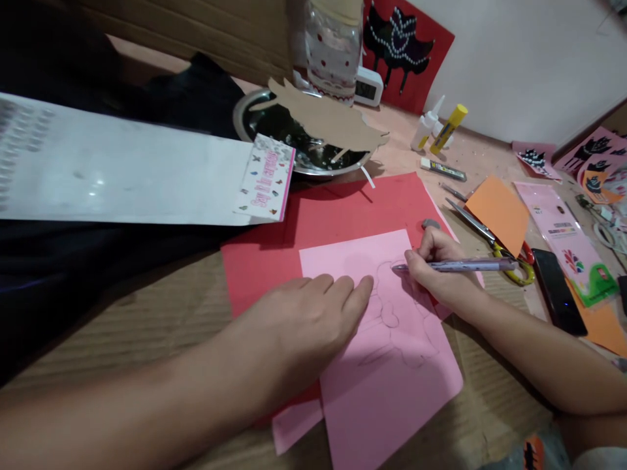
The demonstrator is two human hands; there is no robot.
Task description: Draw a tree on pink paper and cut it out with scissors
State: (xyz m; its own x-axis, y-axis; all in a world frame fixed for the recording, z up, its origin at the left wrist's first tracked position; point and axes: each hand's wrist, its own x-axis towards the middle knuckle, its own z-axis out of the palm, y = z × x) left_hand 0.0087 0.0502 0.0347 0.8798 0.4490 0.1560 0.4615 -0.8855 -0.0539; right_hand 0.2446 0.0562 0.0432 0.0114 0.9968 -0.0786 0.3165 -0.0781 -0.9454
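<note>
My left hand (313, 313) lies flat, fingers stretched out, pressing down the left part of a pink sheet (392, 385). My right hand (435, 271) is closed round a purple pencil (470, 265), its tip touching the pink sheet near the top of a faint pencil outline (396, 326). The pink sheet rests on a red sheet (264, 261), which lies on brown cardboard (147, 320).
A metal bowl (245, 111) with a cardboard cut-out (328, 117) across it stands behind. Right of my hand lie scissors (490, 235), an orange paper (499, 212), a black phone (558, 290), glue bottles (438, 127), a grey eraser (431, 224). A white packet (122, 173) lies on dark cloth (59, 261).
</note>
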